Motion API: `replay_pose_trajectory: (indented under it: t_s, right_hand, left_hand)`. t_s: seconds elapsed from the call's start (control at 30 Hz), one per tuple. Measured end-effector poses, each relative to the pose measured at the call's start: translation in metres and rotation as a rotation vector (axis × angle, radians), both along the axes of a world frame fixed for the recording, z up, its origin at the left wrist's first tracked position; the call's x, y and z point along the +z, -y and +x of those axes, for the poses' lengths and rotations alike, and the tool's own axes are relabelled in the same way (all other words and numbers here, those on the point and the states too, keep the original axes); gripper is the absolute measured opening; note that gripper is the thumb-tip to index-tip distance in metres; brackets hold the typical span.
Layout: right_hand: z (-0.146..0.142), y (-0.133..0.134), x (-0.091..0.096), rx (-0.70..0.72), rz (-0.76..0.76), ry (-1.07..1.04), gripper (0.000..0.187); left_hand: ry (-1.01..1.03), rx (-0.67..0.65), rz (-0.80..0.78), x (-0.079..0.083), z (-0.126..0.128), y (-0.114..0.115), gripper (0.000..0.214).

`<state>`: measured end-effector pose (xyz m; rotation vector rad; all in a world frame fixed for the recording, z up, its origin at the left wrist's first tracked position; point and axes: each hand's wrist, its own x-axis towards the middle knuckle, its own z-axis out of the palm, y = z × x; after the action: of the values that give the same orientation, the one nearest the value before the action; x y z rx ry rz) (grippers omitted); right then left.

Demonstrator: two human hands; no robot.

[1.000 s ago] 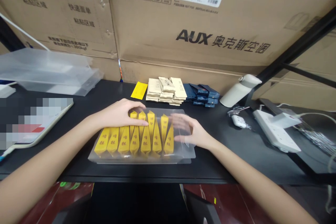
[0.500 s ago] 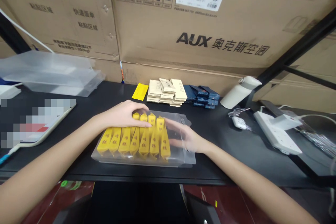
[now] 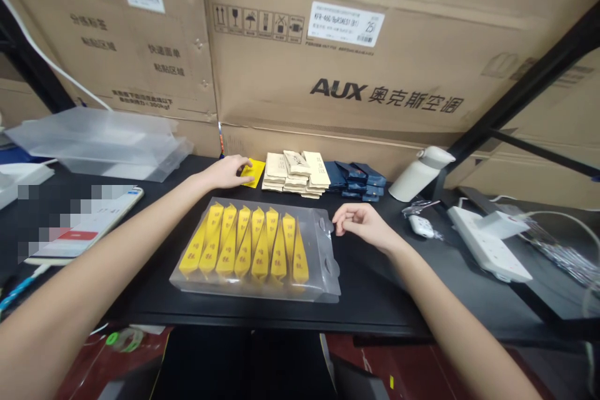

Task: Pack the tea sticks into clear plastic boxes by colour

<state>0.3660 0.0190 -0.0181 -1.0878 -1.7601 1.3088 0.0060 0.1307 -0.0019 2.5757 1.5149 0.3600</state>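
A clear plastic bag (image 3: 324, 265) lies on the black table (image 3: 389, 287) in front of me, with several yellow packets (image 3: 253, 247) lined up inside it. My left hand (image 3: 227, 172) has reached past the bag to a single loose yellow packet (image 3: 253, 173) at the back of the table. Its fingertips are closed on that packet's near edge. My right hand (image 3: 363, 223) rests on the table just right of the bag's far corner. Its fingers are curled and I see nothing in them.
Stacks of beige packets (image 3: 295, 172) and dark blue packets (image 3: 357, 175) sit at the back, with a white bottle (image 3: 419, 172) lying beside them. A power strip (image 3: 482, 244) is at the right. Clear bags (image 3: 103, 144) and a phone (image 3: 84, 225) are at the left. Cardboard boxes (image 3: 328, 62) form a wall behind.
Both hands have left the bag. My left hand moved back to the loose yellow packet. My right hand pulled away to the right and curled. The packets now lie even in the bag.
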Motion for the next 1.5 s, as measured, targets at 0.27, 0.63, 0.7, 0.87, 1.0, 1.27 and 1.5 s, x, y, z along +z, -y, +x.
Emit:
replay_pose_trajectory:
  t_s: [0.27, 0.63, 0.7, 0.87, 1.0, 1.27, 1.5]
  right_hand:
    - [-0.006, 0.003, -0.002, -0.028, -0.010, -0.032, 0.012]
    - [-0.011, 0.011, 0.004, -0.199, 0.222, -0.075, 0.009]
    - [-0.016, 0.015, 0.006, -0.255, 0.281, -0.108, 0.010]
    - [-0.026, 0.023, 0.007, -0.186, 0.183, -0.212, 0.036]
    - [-0.027, 0.026, 0.006, 0.004, -0.029, -0.280, 0.061]
    - [0.003, 0.008, 0.017, -0.140, -0.130, -0.291, 0.034]
    - [0.040, -0.008, 0.015, -0.057, -0.329, -0.006, 0.021]
  left_hand:
    - [-0.122, 0.075, 0.000, -0.015, 0.012, -0.012, 0.070]
    - [0.292, 0.303, 0.028, 0.018, -0.028, 0.046, 0.045]
    - [0.380, 0.182, 0.052, 0.032, -0.018, 0.072, 0.043]
    - [0.344, -0.313, 0.125, 0.052, 0.040, 0.133, 0.035]
    - [0.180, -0.617, 0.255, 0.045, 0.079, 0.157, 0.034]
    - [0.185, -0.303, 0.017, 0.039, 0.033, 0.122, 0.067]
    - [0.262, -0.144, -0.287, 0.007, -0.017, 0.088, 0.061]
